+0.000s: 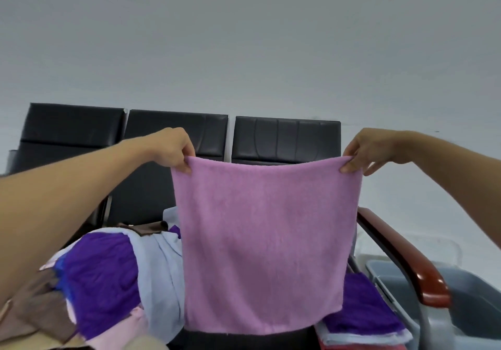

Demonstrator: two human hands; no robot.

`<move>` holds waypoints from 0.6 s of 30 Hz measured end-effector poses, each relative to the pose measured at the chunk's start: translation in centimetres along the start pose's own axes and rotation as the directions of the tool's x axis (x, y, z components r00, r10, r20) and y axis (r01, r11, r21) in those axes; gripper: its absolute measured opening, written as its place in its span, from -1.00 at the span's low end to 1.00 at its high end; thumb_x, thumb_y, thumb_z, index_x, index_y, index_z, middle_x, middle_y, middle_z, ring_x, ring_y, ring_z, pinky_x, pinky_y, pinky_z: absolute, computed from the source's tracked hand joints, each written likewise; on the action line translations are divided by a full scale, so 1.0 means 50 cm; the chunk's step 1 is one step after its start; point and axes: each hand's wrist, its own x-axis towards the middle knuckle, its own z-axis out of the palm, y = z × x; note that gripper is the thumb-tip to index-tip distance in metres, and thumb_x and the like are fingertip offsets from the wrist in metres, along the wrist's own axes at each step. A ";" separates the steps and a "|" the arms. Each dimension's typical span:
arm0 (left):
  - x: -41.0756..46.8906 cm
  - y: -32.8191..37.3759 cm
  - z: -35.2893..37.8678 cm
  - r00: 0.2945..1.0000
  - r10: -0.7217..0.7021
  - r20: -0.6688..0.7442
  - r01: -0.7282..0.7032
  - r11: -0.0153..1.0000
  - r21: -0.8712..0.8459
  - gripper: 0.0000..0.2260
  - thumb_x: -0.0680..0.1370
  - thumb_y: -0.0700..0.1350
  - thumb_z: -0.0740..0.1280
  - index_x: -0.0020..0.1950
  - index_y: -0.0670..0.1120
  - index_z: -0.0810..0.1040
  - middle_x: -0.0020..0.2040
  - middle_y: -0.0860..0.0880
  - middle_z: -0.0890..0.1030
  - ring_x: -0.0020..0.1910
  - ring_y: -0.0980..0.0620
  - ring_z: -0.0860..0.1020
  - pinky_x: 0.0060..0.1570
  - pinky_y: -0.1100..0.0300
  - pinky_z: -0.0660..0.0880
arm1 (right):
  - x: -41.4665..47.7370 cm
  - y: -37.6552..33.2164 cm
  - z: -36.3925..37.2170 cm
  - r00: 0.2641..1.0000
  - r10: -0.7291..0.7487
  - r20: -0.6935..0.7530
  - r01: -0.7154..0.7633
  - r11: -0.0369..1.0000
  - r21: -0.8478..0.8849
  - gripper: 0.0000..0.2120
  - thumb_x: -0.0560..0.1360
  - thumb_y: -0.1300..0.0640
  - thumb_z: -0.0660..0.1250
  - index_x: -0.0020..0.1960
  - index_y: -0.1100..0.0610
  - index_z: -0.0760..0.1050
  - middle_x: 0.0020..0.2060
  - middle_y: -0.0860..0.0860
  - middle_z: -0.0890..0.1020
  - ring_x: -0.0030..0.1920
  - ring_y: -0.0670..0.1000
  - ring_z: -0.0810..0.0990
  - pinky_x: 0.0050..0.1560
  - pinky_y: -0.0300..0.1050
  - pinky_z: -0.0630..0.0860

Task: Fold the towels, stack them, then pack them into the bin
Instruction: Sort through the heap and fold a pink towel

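The fold is only starting: one pink towel [260, 241] hangs spread flat in the centre of the frame, lifted off the seat, with no crease in it yet. The left hand [173, 152] pinches its upper left corner and the right hand [363, 154] pinches its upper right corner, fingers and thumb closed on the cloth, and the top edge sags slightly between them. The next move probably calls for bringing the two held corners together, or laying the towel down and doubling it, with the edges kept matched so it sits square on the stack. At lower left lies one loose heap of unfolded towels [108, 273]; purple, pale blue, brown, pink and a bit of bright blue show, but how many pieces that makes cannot be told. At lower right, one folded stack [363, 314] shows a purple towel on a pale blue one, with a red edge beneath, so at least three. One grey bin [466, 290] stands at the far lower right, beyond a red-brown armrest [406, 260]. Three black chair backs [176, 130] cross the middle.
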 end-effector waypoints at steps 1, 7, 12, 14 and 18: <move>-0.002 -0.006 -0.005 1.000 -0.017 0.018 0.017 1.000 -0.005 -0.86 0.42 -0.17 0.49 -0.27 0.03 0.60 -0.26 0.10 0.60 -0.15 0.06 0.55 -0.13 0.20 0.43 | 0.002 -0.001 0.000 1.000 -0.001 0.005 0.001 0.999 0.038 -0.95 0.40 0.22 0.50 -0.15 0.14 0.66 -0.16 0.06 0.67 -0.12 0.03 0.62 0.02 -0.01 0.61; 0.029 -0.020 0.030 0.993 -0.114 0.024 0.114 0.993 -0.005 -0.81 0.38 -0.13 0.54 -0.04 -0.10 0.69 -0.20 0.06 0.61 -0.09 0.04 0.57 -0.06 0.20 0.45 | 0.058 0.019 0.055 1.000 0.028 0.003 -0.028 0.993 0.113 -0.93 0.42 0.29 0.47 -0.09 0.22 0.66 -0.14 0.13 0.68 -0.15 0.06 0.63 -0.12 -0.04 0.66; 0.088 -0.037 0.186 0.972 -0.224 -0.069 0.225 0.974 0.001 -0.90 0.41 -0.18 0.48 -0.09 -0.05 0.67 -0.22 -0.01 0.64 -0.28 0.00 0.61 -0.19 0.09 0.56 | 0.152 0.076 0.188 0.997 0.063 -0.042 -0.059 0.995 0.080 -0.94 0.41 0.27 0.48 -0.14 0.16 0.65 -0.27 0.08 0.62 -0.30 0.03 0.60 -0.31 -0.19 0.62; 0.106 -0.050 0.268 0.961 -0.262 -0.092 0.258 0.965 -0.052 -0.87 0.43 -0.26 0.37 -0.17 -0.04 0.65 -0.34 -0.04 0.65 -0.40 -0.01 0.61 -0.23 0.10 0.58 | 0.191 0.104 0.251 0.995 0.073 -0.062 -0.072 0.997 0.019 -0.94 0.40 0.23 0.49 -0.13 0.13 0.65 -0.32 0.05 0.60 -0.37 0.01 0.59 -0.40 -0.24 0.58; 0.111 -0.078 0.434 0.941 -0.318 -0.116 0.281 0.925 -0.254 -0.78 0.42 -0.34 0.30 -0.18 -0.06 0.66 -0.22 -0.12 0.65 -0.16 -0.18 0.62 -0.16 0.05 0.57 | 0.227 0.160 0.371 0.997 0.026 -0.078 -0.032 0.996 -0.080 -0.93 0.41 0.15 0.48 -0.10 0.10 0.67 -0.32 0.02 0.63 -0.36 -0.01 0.58 -0.30 -0.23 0.54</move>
